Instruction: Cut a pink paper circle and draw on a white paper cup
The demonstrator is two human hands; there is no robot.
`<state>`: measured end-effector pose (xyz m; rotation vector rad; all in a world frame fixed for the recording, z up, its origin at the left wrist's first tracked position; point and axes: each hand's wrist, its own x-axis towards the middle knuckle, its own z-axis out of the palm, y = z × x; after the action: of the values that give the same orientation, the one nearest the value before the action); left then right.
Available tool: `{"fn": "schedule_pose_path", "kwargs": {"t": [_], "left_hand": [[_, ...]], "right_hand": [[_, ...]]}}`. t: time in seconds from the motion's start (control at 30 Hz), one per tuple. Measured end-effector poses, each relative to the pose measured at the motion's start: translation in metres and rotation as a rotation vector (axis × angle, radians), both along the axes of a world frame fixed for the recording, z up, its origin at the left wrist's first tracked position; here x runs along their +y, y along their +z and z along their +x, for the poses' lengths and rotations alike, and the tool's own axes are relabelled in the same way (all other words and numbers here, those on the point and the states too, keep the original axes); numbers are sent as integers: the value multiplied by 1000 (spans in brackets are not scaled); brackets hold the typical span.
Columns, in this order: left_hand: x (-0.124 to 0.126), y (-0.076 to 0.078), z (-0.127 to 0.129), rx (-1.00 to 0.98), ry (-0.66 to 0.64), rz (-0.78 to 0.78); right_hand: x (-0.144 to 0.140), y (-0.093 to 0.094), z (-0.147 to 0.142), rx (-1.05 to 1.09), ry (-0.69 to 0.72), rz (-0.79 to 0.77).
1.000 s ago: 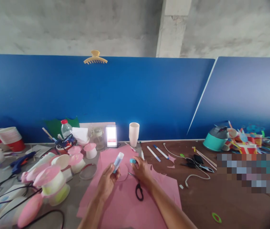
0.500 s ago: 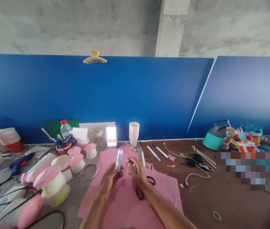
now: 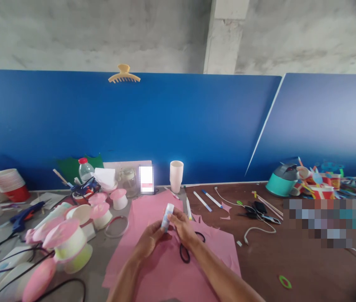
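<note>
A white and light-blue glue stick (image 3: pixel 167 218) is held tilted over the pink paper (image 3: pixel 159 268). The fingers of my left hand (image 3: pixel 149 241) are closed around its lower end. My right hand (image 3: pixel 182 226) grips it from the other side, its thumb and fingers near the upper part. Whether the cap is on cannot be made out. Black-handled scissors (image 3: pixel 184 253) lie on the paper beneath my right wrist, their blades mostly hidden.
Pink-topped paper cups (image 3: pixel 67 239) crowd the left side beside a blue glue gun (image 3: pixel 23 216) and black cables. A stack of white cups (image 3: pixel 176 176) stands behind the paper. Markers (image 3: pixel 202 201), a white cable (image 3: pixel 261 230) and a teal container (image 3: pixel 281 184) are to the right.
The glue stick has moved slightly right and now leans to the right. My right hand, previously apart from it, has come onto it. My left hand has shifted right with it.
</note>
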<state>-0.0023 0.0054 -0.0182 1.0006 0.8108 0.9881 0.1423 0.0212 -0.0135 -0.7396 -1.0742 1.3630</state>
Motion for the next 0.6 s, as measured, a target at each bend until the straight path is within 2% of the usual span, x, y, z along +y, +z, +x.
{"fn": "schedule_pose_path", "kwargs": {"t": [0.17,0.27,0.33,0.43,0.6], "left_hand": [[-3,3,-1,-24,-68,-29],[-1,1,0,15,-71,2],[1,-1,1,54,-24,37],[3,-5,4,156,114,126],[1,-14,9,361,267,163]], "right_hand": [[8,-14,2,72,38,4],[8,-15,3,62,94,-5],[7,-11,3,46,98,-1],[8,-7,4,-5,53,50],[14,-15,3,-113,-58,114]]}}
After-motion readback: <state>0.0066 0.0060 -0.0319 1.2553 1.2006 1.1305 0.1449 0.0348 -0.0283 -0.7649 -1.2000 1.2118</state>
